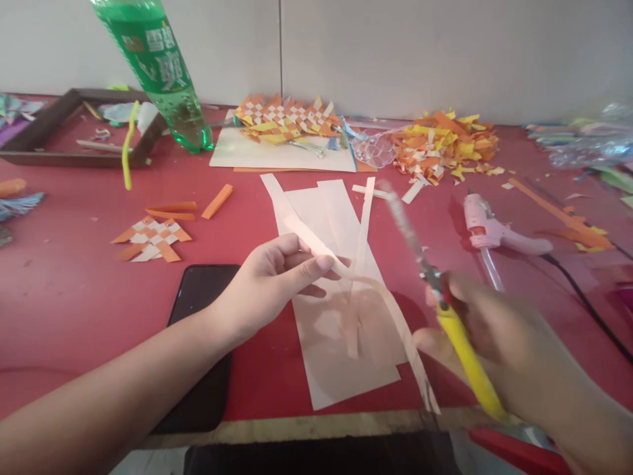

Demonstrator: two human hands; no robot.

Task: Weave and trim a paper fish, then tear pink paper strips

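Observation:
My left hand (277, 277) pinches a long pale paper strip (386, 310) between thumb and fingers, above a sheet of the same pale paper (341, 356) on the red table (74, 290). My right hand (499, 336), blurred by motion, grips yellow-handled scissors (445, 310) whose blades point up and away, just right of the strip. More cut strips lie on the sheet.
A black phone (202, 310) lies under my left wrist. A pink glue gun (494, 231) with a black cord rests at right. Woven orange-and-white paper pieces (153, 239), a heap of scraps (445, 148), a green bottle (163, 72) and a wooden frame (54, 125) sit farther back.

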